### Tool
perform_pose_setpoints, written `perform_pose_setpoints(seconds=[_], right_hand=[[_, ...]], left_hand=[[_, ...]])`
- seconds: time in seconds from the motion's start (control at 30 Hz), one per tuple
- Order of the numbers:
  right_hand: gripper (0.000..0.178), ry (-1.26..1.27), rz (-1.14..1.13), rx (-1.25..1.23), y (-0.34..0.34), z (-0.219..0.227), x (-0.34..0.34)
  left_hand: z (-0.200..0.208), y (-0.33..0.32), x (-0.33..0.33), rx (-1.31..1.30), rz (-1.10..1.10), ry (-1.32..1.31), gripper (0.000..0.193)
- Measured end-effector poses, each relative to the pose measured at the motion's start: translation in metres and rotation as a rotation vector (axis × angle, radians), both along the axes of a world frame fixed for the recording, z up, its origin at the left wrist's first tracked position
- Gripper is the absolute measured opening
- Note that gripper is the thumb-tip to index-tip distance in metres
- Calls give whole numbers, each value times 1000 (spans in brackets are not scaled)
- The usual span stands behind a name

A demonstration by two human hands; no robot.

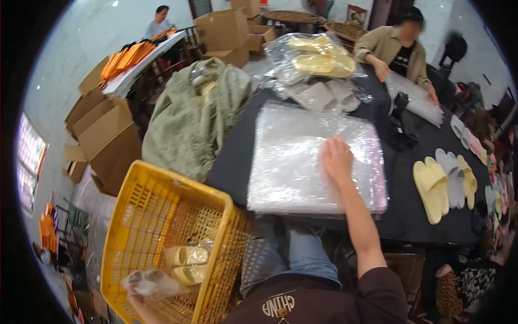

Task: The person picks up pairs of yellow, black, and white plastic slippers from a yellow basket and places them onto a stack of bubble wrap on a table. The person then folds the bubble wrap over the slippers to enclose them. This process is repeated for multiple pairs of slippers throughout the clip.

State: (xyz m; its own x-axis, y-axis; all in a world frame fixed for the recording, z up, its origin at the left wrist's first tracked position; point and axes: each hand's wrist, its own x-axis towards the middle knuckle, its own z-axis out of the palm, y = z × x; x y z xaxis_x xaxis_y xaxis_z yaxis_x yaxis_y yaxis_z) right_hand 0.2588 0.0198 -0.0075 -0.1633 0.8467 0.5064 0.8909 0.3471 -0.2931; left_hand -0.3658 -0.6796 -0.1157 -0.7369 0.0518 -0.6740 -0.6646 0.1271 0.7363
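Observation:
My right hand (338,157) lies flat on a thick stack of clear plastic bags (291,162) on the dark table, fingers stretched out over the film. My left hand (133,291), partly hidden, is down at the near left of a yellow plastic basket (220,245). It grips a clear-wrapped bundle (156,282), greyish and blurred, whose contents I cannot make out for certain. Beside that bundle, a pair of pale yellow slippers (188,264) in clear film lies in the basket.
Bagged yellow slippers (318,62) and grey slippers (324,96) are heaped at the table's far side. Loose slippers (431,186) line the right. Across the table a person (402,46) handles a clear bag (415,100). A green sack (183,116) and cardboard boxes (110,137) stand left.

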Motion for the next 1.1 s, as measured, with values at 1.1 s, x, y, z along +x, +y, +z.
perform_pose_setpoints(seconds=[1.1], right_hand=[[79,2123,1172,-884,-10,65,48]], left_hand=[[279,586,525,1270,-352,168,23]])
